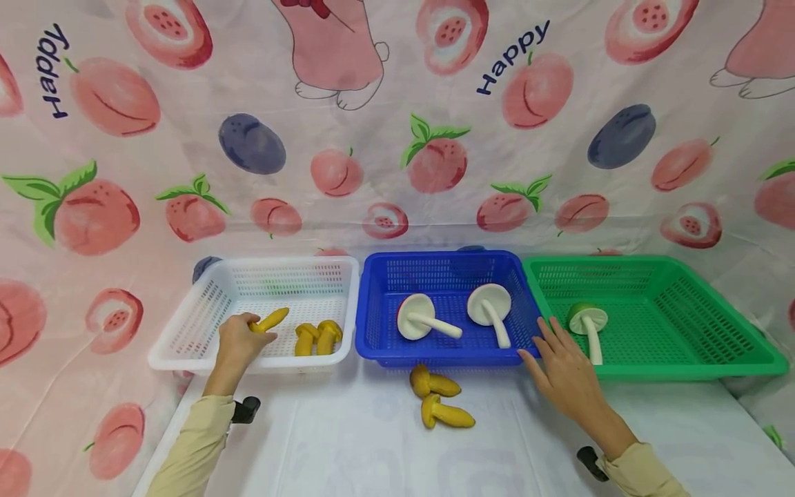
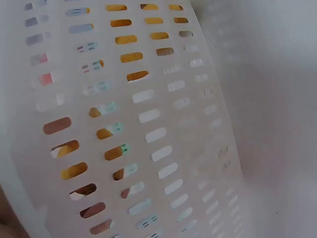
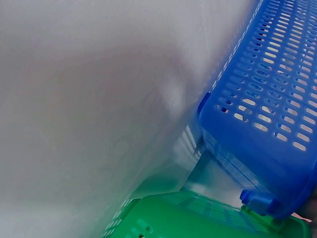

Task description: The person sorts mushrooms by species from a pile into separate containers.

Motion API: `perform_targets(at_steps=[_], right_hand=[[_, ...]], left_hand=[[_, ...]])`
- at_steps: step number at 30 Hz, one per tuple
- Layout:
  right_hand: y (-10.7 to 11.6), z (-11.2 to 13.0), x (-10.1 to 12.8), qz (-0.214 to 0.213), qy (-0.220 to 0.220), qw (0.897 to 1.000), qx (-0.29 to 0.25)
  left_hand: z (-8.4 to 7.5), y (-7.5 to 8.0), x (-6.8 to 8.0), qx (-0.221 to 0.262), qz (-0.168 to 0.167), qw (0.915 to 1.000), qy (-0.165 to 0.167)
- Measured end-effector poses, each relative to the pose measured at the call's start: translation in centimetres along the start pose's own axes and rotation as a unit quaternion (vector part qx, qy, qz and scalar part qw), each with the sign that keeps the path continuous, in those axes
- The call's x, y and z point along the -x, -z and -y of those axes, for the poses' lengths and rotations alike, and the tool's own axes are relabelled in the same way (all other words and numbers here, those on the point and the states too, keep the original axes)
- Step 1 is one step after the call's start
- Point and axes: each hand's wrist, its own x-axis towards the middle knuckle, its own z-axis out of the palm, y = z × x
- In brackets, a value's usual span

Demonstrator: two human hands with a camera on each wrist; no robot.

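My left hand [image 1: 239, 343] reaches over the front rim of the white basket [image 1: 279, 362] and pinches a yellow toy mushroom [image 1: 273, 320] by its cap end. Two more yellow mushrooms [image 1: 329, 337] lie inside that basket. My right hand [image 1: 568, 379], fingers extended, rests where the front rims of the blue basket [image 1: 435, 357] and the green basket [image 1: 677, 324] meet. Through the slots of the white basket's wall [image 2: 163, 134], yellow patches show in the left wrist view. The right wrist view catches the blue basket's wall [image 3: 247, 144], with little of the hand visible.
Two red-edged mushrooms with white undersides [image 1: 417, 317] lie in the blue basket. One green-capped mushroom [image 1: 586, 319] is in the green basket. Two yellow-brown mushrooms [image 1: 448, 414] lie on the white tablecloth [image 1: 348, 442] before the blue basket. A fruit-print cloth [image 1: 373, 124] hangs behind.
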Motion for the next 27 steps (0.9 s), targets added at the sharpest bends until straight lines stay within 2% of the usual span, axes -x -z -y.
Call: perform_targets(at_steps=[5,11,16,22,27], right_hand=[[-0.1,0.0,0.0,0.000,-0.004,1.000,0.001],[-0.1,0.0,0.0,0.000,0.000,1.000,0.006],[-0.1,0.1,0.0,0.001,-0.003,1.000,0.004],[-0.1,0.1,0.0,0.008,-0.004,1.000,0.003],[-0.1,0.1,0.1,0.008,-0.007,1.000,0.001]], left_hand=[[0.1,0.0,-0.6,-0.037,0.029,0.9989,-0.004],[0.0,0.1,-1.1,-0.067,0.077,0.9941,0.038],[-0.1,0.2,-1.1,-0.084,0.106,0.9897,0.045],[-0.6,0.4,-0.7,-0.100,0.108,0.9888,0.026],[-1.9,0.2,0.1,-0.061,0.075,0.9948,-0.029]])
